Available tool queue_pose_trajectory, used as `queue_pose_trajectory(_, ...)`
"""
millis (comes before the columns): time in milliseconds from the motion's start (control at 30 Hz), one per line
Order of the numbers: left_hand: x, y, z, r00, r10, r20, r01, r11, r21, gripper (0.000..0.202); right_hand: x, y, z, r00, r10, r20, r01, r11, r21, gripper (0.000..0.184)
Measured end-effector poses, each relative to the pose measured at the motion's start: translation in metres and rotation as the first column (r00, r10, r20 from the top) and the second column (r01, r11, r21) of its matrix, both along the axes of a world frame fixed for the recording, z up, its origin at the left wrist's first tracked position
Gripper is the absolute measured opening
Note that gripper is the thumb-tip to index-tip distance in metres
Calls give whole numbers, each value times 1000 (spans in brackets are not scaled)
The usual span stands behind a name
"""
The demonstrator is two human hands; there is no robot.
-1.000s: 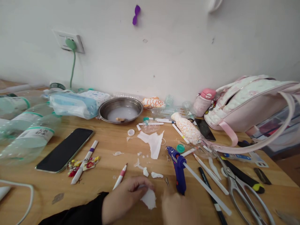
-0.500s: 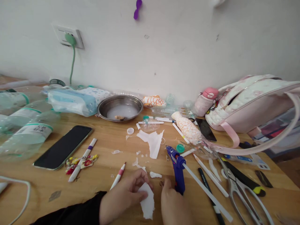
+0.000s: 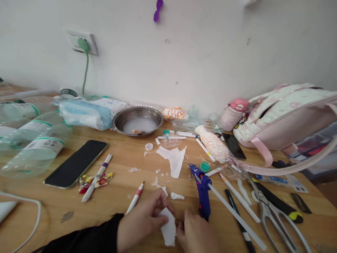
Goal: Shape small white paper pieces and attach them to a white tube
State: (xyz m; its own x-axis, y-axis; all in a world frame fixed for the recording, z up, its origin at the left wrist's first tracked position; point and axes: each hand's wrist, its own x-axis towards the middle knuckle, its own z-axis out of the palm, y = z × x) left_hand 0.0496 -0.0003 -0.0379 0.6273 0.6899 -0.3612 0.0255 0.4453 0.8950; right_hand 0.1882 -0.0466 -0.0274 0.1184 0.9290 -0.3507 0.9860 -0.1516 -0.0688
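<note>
My left hand (image 3: 149, 216) pinches a small piece of white paper (image 3: 168, 230) between thumb and fingers, low in the middle of the view. Close on the paper's right side, my right hand (image 3: 196, 232) has its fingers curled together. A tiny dark bit shows at those fingertips, too small to name. A blue hot glue gun (image 3: 201, 191) with a long white glue stick (image 3: 237, 214) lies just beyond my right hand. Torn paper scraps (image 3: 177, 196) and a larger white paper piece (image 3: 173, 158) lie ahead of my hands. A capless marker (image 3: 135, 198) rests by my left hand.
Scissors (image 3: 273, 214), a black marker (image 3: 239, 219) and a utility knife (image 3: 279, 203) lie at right. A metal bowl (image 3: 138, 121), patterned fish shapes (image 3: 214, 144) and a pink bag (image 3: 286, 119) stand farther back. Left are a phone (image 3: 76, 163) and plastic bottles (image 3: 39, 151).
My right hand has moved in toward the paper, its fingertips now beside the paper's edge. The left hand keeps hold of the paper. The whole view has shifted slightly.
</note>
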Motion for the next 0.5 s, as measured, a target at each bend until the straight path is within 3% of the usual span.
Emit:
queue_pose_trajectory(200, 0, -1, 0, 999, 8, 42, -8, 1000, -4, 27, 6, -8, 3, 1000, -10, 10, 10, 996, 83, 17)
queue_pose_trajectory(333, 0, -2, -5, 999, 31, 25, -32, 999, 8, 29, 9, -14, 7, 982, -35, -184, 71, 979, 189, 14)
queue_pose_trajectory(500, 3, -1, -13, 997, 73, 26, -74, 996, 57, 30, -10, -16, 1, 923, -78, -378, 183, 950, 253, 12)
